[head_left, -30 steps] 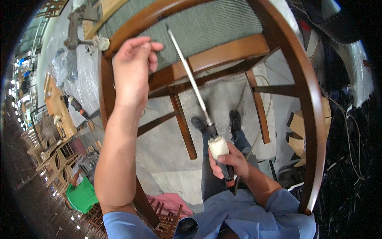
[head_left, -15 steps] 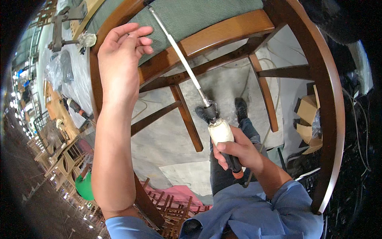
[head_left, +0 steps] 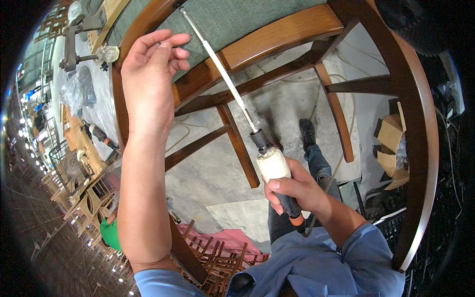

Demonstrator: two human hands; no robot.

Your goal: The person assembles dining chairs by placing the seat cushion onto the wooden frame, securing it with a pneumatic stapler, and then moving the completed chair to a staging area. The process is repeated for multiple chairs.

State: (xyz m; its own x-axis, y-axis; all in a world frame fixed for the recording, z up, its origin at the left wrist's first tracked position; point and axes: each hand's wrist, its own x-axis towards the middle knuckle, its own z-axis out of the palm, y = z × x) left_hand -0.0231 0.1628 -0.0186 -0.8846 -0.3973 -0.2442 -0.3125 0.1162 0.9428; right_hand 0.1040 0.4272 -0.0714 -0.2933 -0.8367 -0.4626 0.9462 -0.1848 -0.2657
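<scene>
The right hand (head_left: 300, 190) grips a black, white-wrapped driver (head_left: 273, 166) with slim silvery shaft (head_left: 221, 71); left hand (head_left: 150, 74) half-curled, hold unclear.

driver (head_left: 273, 166), one, white-wrapped, long thin shaft slanting up-left; gripped round the body by the right hand (head_left: 294, 187). chair (head_left: 292, 37), one, brown wood, the shaft tip at its frame (touching or not, cannot be told). seat (head_left: 257, 22), grey-green, woven. left hand (head_left: 152, 64), fingers half curled, beside the shaft's upper end. clamp (head_left: 71, 44), metal, upper left. carton (head_left: 391, 134), open, brown, at right. cloth (head_left: 237, 238), pink, lower middle.
</scene>
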